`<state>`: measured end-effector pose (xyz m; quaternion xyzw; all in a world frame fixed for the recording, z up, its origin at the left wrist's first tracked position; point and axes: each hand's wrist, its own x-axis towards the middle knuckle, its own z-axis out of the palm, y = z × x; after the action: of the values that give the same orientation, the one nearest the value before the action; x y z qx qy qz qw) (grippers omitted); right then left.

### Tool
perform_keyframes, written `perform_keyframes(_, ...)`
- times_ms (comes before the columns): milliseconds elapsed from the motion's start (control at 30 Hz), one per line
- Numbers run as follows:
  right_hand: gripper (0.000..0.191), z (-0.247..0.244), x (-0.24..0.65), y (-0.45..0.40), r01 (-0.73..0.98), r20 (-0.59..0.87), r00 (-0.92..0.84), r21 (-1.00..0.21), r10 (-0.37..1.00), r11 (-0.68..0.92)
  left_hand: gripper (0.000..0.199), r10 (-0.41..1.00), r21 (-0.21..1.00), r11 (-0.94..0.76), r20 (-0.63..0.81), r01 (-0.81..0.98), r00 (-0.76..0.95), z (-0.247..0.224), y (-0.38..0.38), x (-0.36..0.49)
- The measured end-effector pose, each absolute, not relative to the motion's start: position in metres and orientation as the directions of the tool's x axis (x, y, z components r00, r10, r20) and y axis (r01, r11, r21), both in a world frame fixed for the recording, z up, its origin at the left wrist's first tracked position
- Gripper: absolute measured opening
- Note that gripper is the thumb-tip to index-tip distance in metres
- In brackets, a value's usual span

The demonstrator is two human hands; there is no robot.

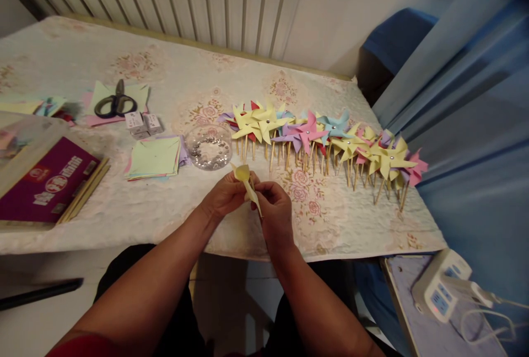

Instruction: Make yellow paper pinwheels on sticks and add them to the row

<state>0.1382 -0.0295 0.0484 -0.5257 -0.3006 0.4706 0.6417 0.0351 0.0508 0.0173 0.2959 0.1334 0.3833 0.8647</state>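
Observation:
Above the table's near edge, my left hand (pixel 226 193) and my right hand (pixel 276 207) meet, both closed on one piece of pale yellow paper (pixel 241 172). The paper is folded into a pinwheel shape, seen nearly edge-on. My fingers hide its centre, so I cannot tell whether a pin or stick is in it. Just beyond my left hand lies a round clear dish (pixel 209 147) with small shiny metal pieces in it. To its left is a stack of coloured paper squares (pixel 154 157), light green on top.
Many finished paper pinwheels (pixel 308 131) on wooden sticks fill the right side. Black-handled scissors (pixel 117 104) lie on more paper, beside small white boxes (pixel 143 124). A purple box (pixel 49 180) with wooden sticks (pixel 85 191) stands at left. A power strip (pixel 442 285) lies lower right.

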Motion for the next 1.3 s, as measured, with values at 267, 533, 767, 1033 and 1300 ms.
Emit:
perform_keyframes(267,0.015,0.048,0.138,-0.0293,-0.263,-0.101,0.383,-0.965,0.918,0.004,0.028,0.733,0.621,0.537,-0.008,-0.571,0.68,0.0183,0.0501,0.034)
perform_keyframes(533,0.017,0.0505,0.139,-0.0304,-0.262,-0.105,0.374,-0.965,0.922,-0.004,0.024,0.736,0.627,0.524,0.006,-0.576,0.677,0.0161,0.0508,0.034)
perform_keyframes(767,0.018,0.0466,0.1399,-0.028,-0.248,-0.077,0.38,-0.969,0.922,0.021,0.025,0.739,0.621,0.53,-0.004,-0.578,0.673,0.0168,0.0505,0.0351)
perform_keyframes(1033,0.018,0.0468,0.1412,-0.0284,-0.212,-0.067,0.362,-0.977,0.93,0.013,0.024,0.73,0.604,0.539,0.013,-0.587,0.683,0.014,0.0521,0.0339)
perform_keyframes(1300,0.016,0.0449,0.1413,-0.0268,-0.255,-0.082,0.376,-0.967,0.923,0.018,0.026,0.724,0.622,0.54,0.001,-0.567,0.69,0.0164,0.0506,0.0331)
